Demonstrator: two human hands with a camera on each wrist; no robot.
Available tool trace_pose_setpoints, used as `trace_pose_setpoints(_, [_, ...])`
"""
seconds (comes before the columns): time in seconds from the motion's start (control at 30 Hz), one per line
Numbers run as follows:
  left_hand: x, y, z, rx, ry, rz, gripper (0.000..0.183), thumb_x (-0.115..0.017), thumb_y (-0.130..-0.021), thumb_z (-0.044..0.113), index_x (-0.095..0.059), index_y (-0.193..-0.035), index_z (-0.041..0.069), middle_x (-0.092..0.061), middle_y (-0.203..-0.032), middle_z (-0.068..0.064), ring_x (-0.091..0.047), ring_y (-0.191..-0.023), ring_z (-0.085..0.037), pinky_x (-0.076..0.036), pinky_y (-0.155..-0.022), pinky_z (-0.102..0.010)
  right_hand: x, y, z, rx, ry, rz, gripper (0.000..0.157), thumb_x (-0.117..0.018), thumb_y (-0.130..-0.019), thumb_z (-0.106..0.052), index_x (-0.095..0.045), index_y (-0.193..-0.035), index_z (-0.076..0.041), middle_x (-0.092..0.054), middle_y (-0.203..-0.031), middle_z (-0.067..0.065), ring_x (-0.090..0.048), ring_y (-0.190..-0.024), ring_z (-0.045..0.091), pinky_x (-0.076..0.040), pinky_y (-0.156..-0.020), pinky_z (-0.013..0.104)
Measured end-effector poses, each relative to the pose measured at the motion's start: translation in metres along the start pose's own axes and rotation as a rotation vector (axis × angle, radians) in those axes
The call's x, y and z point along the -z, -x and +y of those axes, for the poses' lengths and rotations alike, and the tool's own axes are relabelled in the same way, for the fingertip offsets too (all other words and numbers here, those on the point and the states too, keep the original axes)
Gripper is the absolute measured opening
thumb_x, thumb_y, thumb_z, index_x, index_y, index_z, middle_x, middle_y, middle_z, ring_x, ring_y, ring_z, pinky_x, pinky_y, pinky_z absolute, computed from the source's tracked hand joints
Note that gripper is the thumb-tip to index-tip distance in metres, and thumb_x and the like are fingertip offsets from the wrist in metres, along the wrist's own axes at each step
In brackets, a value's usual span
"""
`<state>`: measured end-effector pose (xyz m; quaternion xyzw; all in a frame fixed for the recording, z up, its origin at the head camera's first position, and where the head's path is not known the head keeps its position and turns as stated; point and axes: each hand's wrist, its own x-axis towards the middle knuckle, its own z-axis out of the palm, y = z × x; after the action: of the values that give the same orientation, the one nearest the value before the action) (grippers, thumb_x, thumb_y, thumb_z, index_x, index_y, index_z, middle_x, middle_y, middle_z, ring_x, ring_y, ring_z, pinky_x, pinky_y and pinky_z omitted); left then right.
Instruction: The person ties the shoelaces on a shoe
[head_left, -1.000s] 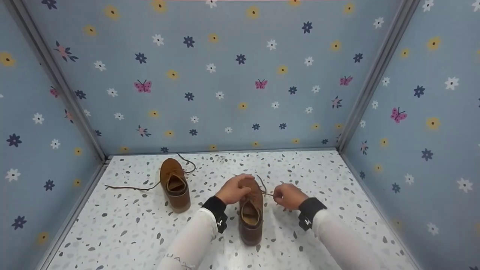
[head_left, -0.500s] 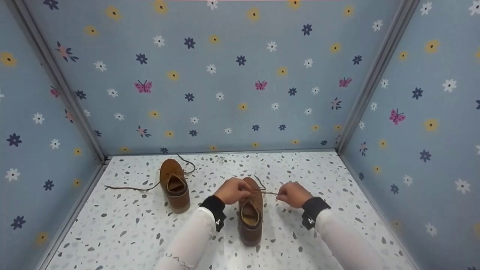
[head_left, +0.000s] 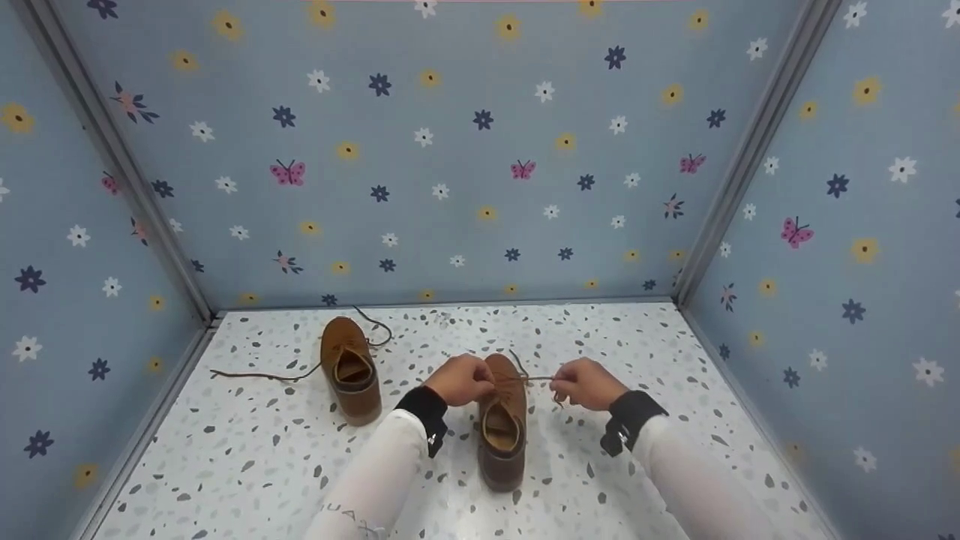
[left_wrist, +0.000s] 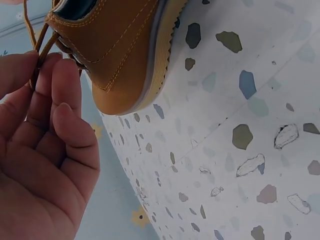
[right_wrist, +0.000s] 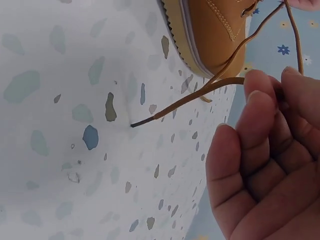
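A brown lace-up shoe [head_left: 502, 457] stands on the floor between my two hands, toe away from me. My left hand [head_left: 459, 381] is at the left of its toe and pinches a brown shoelace [left_wrist: 47, 46] between thumb and fingers. On the other side my right hand [head_left: 589, 384] pinches a lace too, its dark-tipped end [right_wrist: 142, 121] sticking out past the fingers. Between the hands a stretch of lace [head_left: 538, 379] runs nearly straight across the shoe's front. Another loose lace end [head_left: 517, 360] curves over the floor beside the toe.
To the left, a matching brown shoe [head_left: 360, 405] stands with its laces undone, one lace [head_left: 262, 376] trailing left across the speckled floor [head_left: 247, 457]. Blue flowered panels [head_left: 450, 165] enclose the floor at the back and both sides.
My left hand has drawn left off the toe, and my right hand has moved slightly right and away from me. The lace now spans the hands, and its end shows below my right fingers.
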<state>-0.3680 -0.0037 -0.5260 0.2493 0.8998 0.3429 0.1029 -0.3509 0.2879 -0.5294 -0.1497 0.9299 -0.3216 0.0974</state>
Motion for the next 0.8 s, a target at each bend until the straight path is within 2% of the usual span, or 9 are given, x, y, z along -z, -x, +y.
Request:
trace_pose_setpoints(0.17, [-0.003, -0.003, 0.000, 0.009, 0.021, 0.001, 0.011, -0.069, -0.099, 0.019, -0.075, -0.093, 0.012, -0.073, -0.088, 0.000, -0.060, -0.076, -0.009, -0.052, -0.074, -0.029, 0.004, 0.001, -0.004, 0.015, -0.091, -0.013, 0.022, -0.065, -0.104, -0.024, -0.078, -0.100, -0.006, -0.078, -0.087, 0.005, -0.067, -0.071, 0.008, -0.058, -0.072, 0.028])
trace_pose_setpoints(0.37, [-0.008, -0.006, 0.000, 0.024, 0.044, 0.036, 0.012, -0.070, -0.099, 0.022, -0.074, -0.092, 0.013, -0.072, -0.089, 0.001, -0.060, -0.078, -0.009, -0.051, -0.074, -0.028, 0.008, 0.003, -0.011, -0.044, -0.286, -0.011, 0.023, -0.068, -0.102, -0.027, -0.077, -0.107, -0.006, -0.077, -0.092, 0.001, -0.073, -0.084, 0.016, -0.063, -0.082, 0.033])
trace_pose_setpoints(0.53, [-0.012, -0.007, -0.002, 0.012, 0.052, 0.065, 0.011, -0.071, -0.098, 0.021, -0.075, -0.092, 0.012, -0.073, -0.090, 0.000, -0.061, -0.077, -0.009, -0.052, -0.075, -0.030, 0.009, 0.004, -0.015, -0.072, -0.475, -0.010, 0.020, -0.070, -0.101, -0.025, -0.075, -0.110, -0.007, -0.076, -0.091, -0.002, -0.069, -0.079, 0.010, -0.061, -0.079, 0.029])
trace_pose_setpoints(0.67, [-0.013, -0.007, 0.000, 0.008, 0.058, 0.079, 0.012, -0.070, -0.099, 0.020, -0.075, -0.093, 0.012, -0.072, -0.091, -0.001, -0.060, -0.079, -0.010, -0.053, -0.078, -0.033, 0.008, 0.004, -0.018, -0.051, -0.615, -0.031, 0.018, -0.070, -0.101, -0.021, -0.073, -0.109, -0.005, -0.077, -0.089, -0.002, -0.067, -0.074, 0.007, -0.061, -0.077, 0.027])
trace_pose_setpoints(0.8, [-0.014, -0.008, 0.002, 0.004, 0.066, 0.094, 0.013, -0.070, -0.100, 0.019, -0.075, -0.092, 0.010, -0.071, -0.092, -0.002, -0.060, -0.080, -0.011, -0.053, -0.079, -0.033, 0.007, 0.005, -0.023, -0.031, -0.682, -0.039, 0.020, -0.071, -0.100, -0.021, -0.071, -0.109, -0.003, -0.078, -0.089, -0.001, -0.068, -0.074, 0.007, -0.061, -0.078, 0.026])
